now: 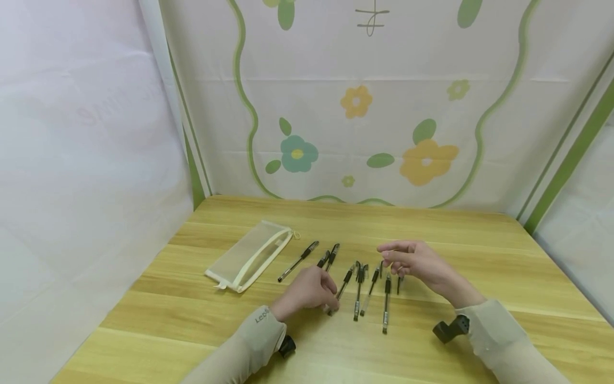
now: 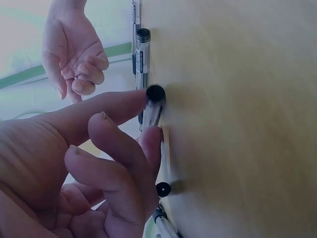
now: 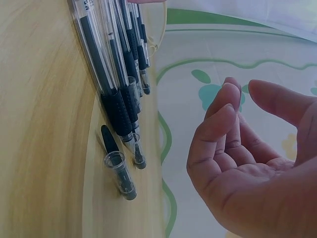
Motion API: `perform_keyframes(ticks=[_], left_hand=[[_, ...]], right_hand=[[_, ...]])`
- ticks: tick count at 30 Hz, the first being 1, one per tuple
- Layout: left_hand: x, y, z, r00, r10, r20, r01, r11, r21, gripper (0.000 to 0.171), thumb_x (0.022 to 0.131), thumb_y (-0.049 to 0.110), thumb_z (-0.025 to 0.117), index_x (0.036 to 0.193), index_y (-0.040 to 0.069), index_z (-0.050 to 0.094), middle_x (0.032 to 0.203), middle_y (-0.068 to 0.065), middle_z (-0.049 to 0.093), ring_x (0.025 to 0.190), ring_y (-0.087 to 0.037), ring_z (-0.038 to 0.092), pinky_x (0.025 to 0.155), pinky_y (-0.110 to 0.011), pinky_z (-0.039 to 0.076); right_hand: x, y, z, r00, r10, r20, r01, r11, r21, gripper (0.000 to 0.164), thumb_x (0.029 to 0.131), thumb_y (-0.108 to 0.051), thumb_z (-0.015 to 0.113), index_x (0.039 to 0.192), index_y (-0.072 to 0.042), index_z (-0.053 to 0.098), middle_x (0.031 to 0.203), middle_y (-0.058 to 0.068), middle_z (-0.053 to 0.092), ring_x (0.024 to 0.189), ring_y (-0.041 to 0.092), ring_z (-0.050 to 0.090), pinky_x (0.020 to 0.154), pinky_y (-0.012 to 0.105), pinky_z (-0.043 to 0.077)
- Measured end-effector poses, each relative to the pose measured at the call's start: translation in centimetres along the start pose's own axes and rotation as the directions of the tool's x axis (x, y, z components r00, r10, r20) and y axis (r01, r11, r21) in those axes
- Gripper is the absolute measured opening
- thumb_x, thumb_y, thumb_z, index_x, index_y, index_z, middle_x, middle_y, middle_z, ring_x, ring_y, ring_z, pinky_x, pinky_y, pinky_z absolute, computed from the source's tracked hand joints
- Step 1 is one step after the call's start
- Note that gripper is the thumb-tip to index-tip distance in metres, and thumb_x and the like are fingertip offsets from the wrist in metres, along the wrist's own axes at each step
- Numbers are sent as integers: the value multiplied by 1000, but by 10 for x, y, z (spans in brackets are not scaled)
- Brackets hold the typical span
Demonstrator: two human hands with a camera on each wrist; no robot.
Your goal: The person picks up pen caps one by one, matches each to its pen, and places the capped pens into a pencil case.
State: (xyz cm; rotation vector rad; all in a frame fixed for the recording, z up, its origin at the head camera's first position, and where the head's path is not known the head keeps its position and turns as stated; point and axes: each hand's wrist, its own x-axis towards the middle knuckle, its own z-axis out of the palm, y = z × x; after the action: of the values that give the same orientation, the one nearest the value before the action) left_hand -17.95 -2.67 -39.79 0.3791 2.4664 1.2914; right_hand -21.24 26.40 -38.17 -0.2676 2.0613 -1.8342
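My left hand (image 1: 312,288) is at the left end of a row of black gel pens, pinching one pen (image 2: 155,111) by its lower end between thumb and fingertip. That pen lies slanted in the head view, its dark grip pointing away from me. My right hand (image 1: 417,264) hovers over the row's right side, fingers loosely bent and holding nothing. Below it lies the rightmost pen (image 1: 386,304), with a black rubber grip (image 3: 117,113). A loose clear pen cap (image 3: 121,174) with a dark clip rests near that pen's tip.
At the left lies a cream mesh pencil pouch (image 1: 230,256), its zip side gaping. Another pen (image 1: 298,261) lies between pouch and left hand, with more pens partly behind that hand. White flowered cloth (image 1: 357,69) hangs behind the wooden table (image 1: 182,320).
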Motion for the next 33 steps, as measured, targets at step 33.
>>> perform_keyframes(ticks=[33], left_hand=[[-1,2,-11,999,43,15,-44,998,34,4,78,9,79,81,11,77,76,6,69,66,-17,64,62,-32,54]], right_hand=[[-1,2,-1,1000,-12,26,10,999,48,45,95,-21,68,131,4,57,107,27,63,75,16,60,66,26,53]])
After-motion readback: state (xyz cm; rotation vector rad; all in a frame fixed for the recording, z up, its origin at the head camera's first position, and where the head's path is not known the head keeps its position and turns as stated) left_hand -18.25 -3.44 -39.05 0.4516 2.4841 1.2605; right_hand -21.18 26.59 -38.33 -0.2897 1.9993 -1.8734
